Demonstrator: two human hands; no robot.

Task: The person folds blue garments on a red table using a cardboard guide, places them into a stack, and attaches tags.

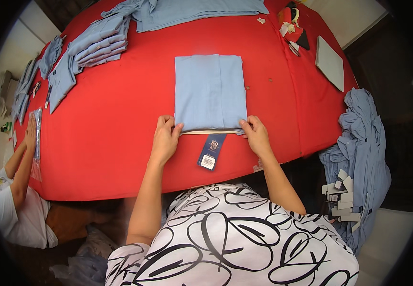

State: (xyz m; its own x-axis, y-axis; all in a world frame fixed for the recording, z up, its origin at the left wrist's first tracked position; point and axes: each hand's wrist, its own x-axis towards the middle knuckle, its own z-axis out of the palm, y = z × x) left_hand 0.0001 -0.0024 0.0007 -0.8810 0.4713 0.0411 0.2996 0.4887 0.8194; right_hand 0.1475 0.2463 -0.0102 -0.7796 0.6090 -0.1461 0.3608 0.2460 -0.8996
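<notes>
A light blue garment (209, 90), folded into a neat rectangle, lies flat on the red-covered table in front of me. My left hand (167, 136) pinches its near left corner between thumb and fingers. At the near right corner, my right hand (256, 134) grips the cloth the same way. A pale edge, perhaps a board or inner layer, shows along the near side between my hands. From under that side a dark blue hang tag (211, 151) with a white label sticks out toward me.
Folded blue garments (99, 45) are stacked at the far left, with more blue cloth (197, 13) at the back. A grey-white board (330, 63) lies at the right edge. Blue garments with white tags (359, 157) hang at right. At left, a co-worker's hands (30, 133) press a clear packet.
</notes>
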